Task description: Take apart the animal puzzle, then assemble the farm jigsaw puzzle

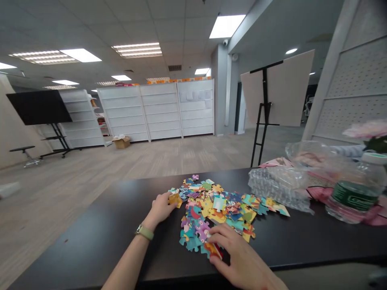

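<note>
A heap of colourful jigsaw puzzle pieces (208, 205) lies loosely piled on the dark table. At the heap's left edge, my left hand (161, 208) pinches a yellow-orange puzzle piece (175, 199) between thumb and fingers. My right hand (237, 251) is at the near side of the pile, its thumb and fingers closed about a red and orange puzzle piece (213, 249). Just beyond those fingertips lies a purple puzzle piece (202, 229). Part of the heap is hidden behind the right hand.
The black tabletop (121, 225) has its far edge beyond the heap. To the right are bubble wrap (276, 187), a plastic bottle with a green label (352, 199), pink fabric and a pink flower (370, 129). An easel (264, 104) stands past the table.
</note>
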`<action>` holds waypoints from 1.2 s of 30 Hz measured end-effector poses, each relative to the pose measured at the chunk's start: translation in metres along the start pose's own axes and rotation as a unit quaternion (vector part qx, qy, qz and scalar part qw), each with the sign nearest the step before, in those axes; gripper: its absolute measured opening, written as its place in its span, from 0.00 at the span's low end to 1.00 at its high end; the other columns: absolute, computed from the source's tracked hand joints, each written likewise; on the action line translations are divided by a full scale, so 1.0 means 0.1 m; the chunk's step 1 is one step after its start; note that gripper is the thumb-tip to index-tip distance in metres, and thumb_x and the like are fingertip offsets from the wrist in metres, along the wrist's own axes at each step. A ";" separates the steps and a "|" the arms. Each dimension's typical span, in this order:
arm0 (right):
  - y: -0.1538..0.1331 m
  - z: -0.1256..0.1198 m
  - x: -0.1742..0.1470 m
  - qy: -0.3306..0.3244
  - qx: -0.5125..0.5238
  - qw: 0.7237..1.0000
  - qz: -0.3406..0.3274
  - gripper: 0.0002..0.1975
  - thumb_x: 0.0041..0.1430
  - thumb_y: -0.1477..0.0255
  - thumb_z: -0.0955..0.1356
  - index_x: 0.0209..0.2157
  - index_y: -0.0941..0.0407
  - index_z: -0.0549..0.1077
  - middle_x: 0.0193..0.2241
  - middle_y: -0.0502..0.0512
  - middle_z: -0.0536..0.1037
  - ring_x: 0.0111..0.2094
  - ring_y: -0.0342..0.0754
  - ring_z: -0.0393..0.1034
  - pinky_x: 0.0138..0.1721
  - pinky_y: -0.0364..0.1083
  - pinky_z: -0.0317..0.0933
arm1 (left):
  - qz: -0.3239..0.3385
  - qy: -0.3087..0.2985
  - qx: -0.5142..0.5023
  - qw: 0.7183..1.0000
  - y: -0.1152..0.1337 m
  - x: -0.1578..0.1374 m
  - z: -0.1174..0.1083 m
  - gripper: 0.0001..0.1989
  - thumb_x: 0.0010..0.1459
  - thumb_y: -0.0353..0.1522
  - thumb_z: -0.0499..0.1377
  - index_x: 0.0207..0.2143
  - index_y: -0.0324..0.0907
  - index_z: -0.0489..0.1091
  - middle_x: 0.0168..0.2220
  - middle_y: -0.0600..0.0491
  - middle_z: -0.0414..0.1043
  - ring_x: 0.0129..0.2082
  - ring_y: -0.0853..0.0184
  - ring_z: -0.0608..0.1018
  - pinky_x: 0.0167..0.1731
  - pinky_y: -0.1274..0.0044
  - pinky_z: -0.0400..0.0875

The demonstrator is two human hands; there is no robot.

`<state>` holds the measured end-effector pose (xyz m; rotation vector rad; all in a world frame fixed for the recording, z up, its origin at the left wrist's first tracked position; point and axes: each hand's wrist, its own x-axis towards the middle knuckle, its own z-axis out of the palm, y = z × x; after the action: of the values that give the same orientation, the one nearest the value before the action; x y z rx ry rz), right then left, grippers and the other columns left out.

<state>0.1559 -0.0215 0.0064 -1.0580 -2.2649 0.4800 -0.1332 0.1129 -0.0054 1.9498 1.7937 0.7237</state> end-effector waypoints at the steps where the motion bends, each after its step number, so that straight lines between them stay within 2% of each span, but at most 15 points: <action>1: 0.00 0.00 0.00 0.002 0.003 1.000 0.000 0.13 0.55 0.77 0.69 0.42 0.53 0.76 0.47 0.56 0.77 0.50 0.53 0.71 0.53 0.50 0.65 | -0.002 0.004 -0.002 1.000 -0.01 -0.01 0.01 0.18 0.52 0.38 0.64 0.45 0.42 0.70 0.45 0.44 0.76 0.53 0.47 0.73 0.47 0.65 0.67; 3: -0.01 0.00 0.00 0.004 0.005 1.000 0.000 0.13 0.54 0.78 0.69 0.42 0.53 0.76 0.47 0.55 0.77 0.50 0.52 0.71 0.53 0.50 0.65 | 0.001 0.003 -0.023 1.000 -0.01 -0.03 0.03 0.21 0.52 0.38 0.65 0.48 0.43 0.68 0.46 0.45 0.76 0.49 0.51 0.75 0.44 0.68 0.70; 5: -0.02 0.00 0.00 0.007 0.006 1.000 0.000 0.12 0.54 0.78 0.69 0.41 0.53 0.76 0.47 0.55 0.77 0.49 0.52 0.71 0.53 0.50 0.65 | 0.010 -0.005 -0.062 0.998 -0.01 -0.05 0.04 0.23 0.54 0.41 0.63 0.50 0.43 0.66 0.41 0.48 0.76 0.38 0.59 0.78 0.36 0.72 0.72; 7: -0.02 0.00 -0.01 0.007 0.009 1.000 0.001 0.12 0.54 0.78 0.69 0.41 0.53 0.76 0.47 0.55 0.77 0.49 0.52 0.71 0.52 0.49 0.65 | 0.020 -0.009 -0.106 0.994 -0.01 -0.08 0.03 0.25 0.58 0.44 0.59 0.54 0.43 0.62 0.35 0.53 0.73 0.28 0.66 0.76 0.29 0.75 0.72; 9: -0.02 0.00 -0.02 0.006 0.011 1.000 0.002 0.13 0.54 0.78 0.69 0.42 0.53 0.76 0.47 0.55 0.76 0.50 0.52 0.71 0.53 0.49 0.65 | 0.031 -0.004 -0.146 0.989 -0.02 -0.12 -0.02 0.26 0.62 0.44 0.55 0.58 0.44 0.59 0.35 0.54 0.71 0.26 0.69 0.74 0.27 0.77 0.72; 12: 0.00 0.00 -0.02 0.004 0.010 1.000 0.006 0.15 0.54 0.78 0.69 0.44 0.53 0.76 0.49 0.56 0.75 0.51 0.52 0.70 0.54 0.49 0.65 | 0.077 0.025 -0.168 0.982 -0.06 -0.23 -0.10 0.21 0.64 0.39 0.50 0.57 0.45 0.64 0.42 0.51 0.67 0.33 0.68 0.76 0.33 0.73 0.75; 14: 0.01 0.00 -0.03 0.008 0.010 1.000 0.009 0.16 0.54 0.78 0.69 0.45 0.53 0.75 0.50 0.57 0.75 0.51 0.52 0.71 0.54 0.49 0.65 | 0.117 0.025 -0.094 0.988 -0.08 -0.32 -0.16 0.19 0.60 0.32 0.51 0.53 0.46 0.71 0.44 0.50 0.65 0.41 0.63 0.75 0.43 0.67 0.74; 17: 0.00 0.02 -0.05 0.021 0.010 1.000 0.004 0.14 0.53 0.78 0.69 0.43 0.54 0.75 0.48 0.57 0.75 0.49 0.52 0.72 0.53 0.49 0.66 | 0.151 -0.038 0.053 0.986 -0.05 -0.48 -0.21 0.28 0.48 0.24 0.55 0.52 0.49 0.73 0.47 0.49 0.66 0.51 0.56 0.70 0.54 0.60 0.64; 19: 0.01 0.02 -0.05 0.030 0.012 0.999 -0.005 0.12 0.53 0.78 0.69 0.41 0.54 0.75 0.47 0.57 0.76 0.48 0.51 0.73 0.52 0.48 0.67 | 0.161 -0.068 0.074 0.982 0.03 -0.59 -0.22 0.32 0.45 0.22 0.55 0.53 0.51 0.72 0.50 0.50 0.67 0.53 0.56 0.67 0.56 0.61 0.61; 21: 0.06 0.00 -0.03 0.050 0.013 0.998 -0.019 0.10 0.55 0.77 0.68 0.41 0.54 0.75 0.47 0.58 0.76 0.48 0.51 0.73 0.51 0.49 0.68 | 0.173 -0.078 0.057 0.980 0.14 -0.70 -0.22 0.29 0.48 0.23 0.56 0.54 0.51 0.71 0.52 0.49 0.66 0.54 0.56 0.67 0.57 0.62 0.59; 23: 0.19 -0.05 0.01 0.103 0.001 0.994 -0.018 0.08 0.60 0.74 0.67 0.41 0.54 0.76 0.48 0.59 0.76 0.50 0.52 0.73 0.52 0.50 0.68 | 0.193 -0.093 0.032 0.976 0.25 -0.79 -0.18 0.27 0.53 0.30 0.61 0.56 0.52 0.69 0.56 0.49 0.65 0.57 0.54 0.66 0.60 0.61 0.57; 26: 0.44 -0.15 0.08 0.189 -0.047 0.981 0.015 0.11 0.66 0.68 0.65 0.46 0.53 0.77 0.52 0.61 0.76 0.55 0.55 0.71 0.57 0.57 0.66 | 0.203 -0.125 -0.003 0.971 0.37 -0.89 -0.07 0.37 0.48 0.41 0.71 0.61 0.53 0.66 0.59 0.47 0.62 0.59 0.50 0.65 0.62 0.62 0.56; 28: 0.55 -0.19 0.11 0.206 -0.080 0.975 0.027 0.14 0.68 0.66 0.64 0.49 0.53 0.77 0.55 0.62 0.75 0.59 0.57 0.68 0.60 0.61 0.63 | 0.192 -0.133 -0.024 0.972 0.43 -0.92 0.00 0.37 0.48 0.42 0.71 0.61 0.53 0.66 0.57 0.48 0.64 0.57 0.52 0.67 0.60 0.65 0.60; 31: 0.48 -0.11 0.09 0.169 -0.097 0.981 0.010 0.14 0.68 0.69 0.64 0.50 0.52 0.77 0.56 0.61 0.74 0.60 0.57 0.66 0.62 0.62 0.60 | 0.185 -0.135 -0.047 0.972 0.51 -0.93 0.05 0.29 0.54 0.37 0.68 0.58 0.53 0.68 0.51 0.50 0.68 0.49 0.58 0.72 0.53 0.69 0.66; 36: 0.06 0.10 0.00 0.027 -0.093 0.995 -0.017 0.19 0.60 0.73 0.69 0.53 0.51 0.75 0.58 0.59 0.73 0.60 0.58 0.65 0.61 0.60 0.61 | 0.192 -0.131 -0.076 0.970 0.52 -0.89 -0.08 0.24 0.53 0.35 0.68 0.54 0.50 0.72 0.47 0.52 0.71 0.40 0.64 0.73 0.40 0.76 0.69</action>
<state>0.1529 -0.0185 -0.0046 -1.1057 -2.3099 0.2273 -0.1015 0.0186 0.0228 2.1938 1.1857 0.6602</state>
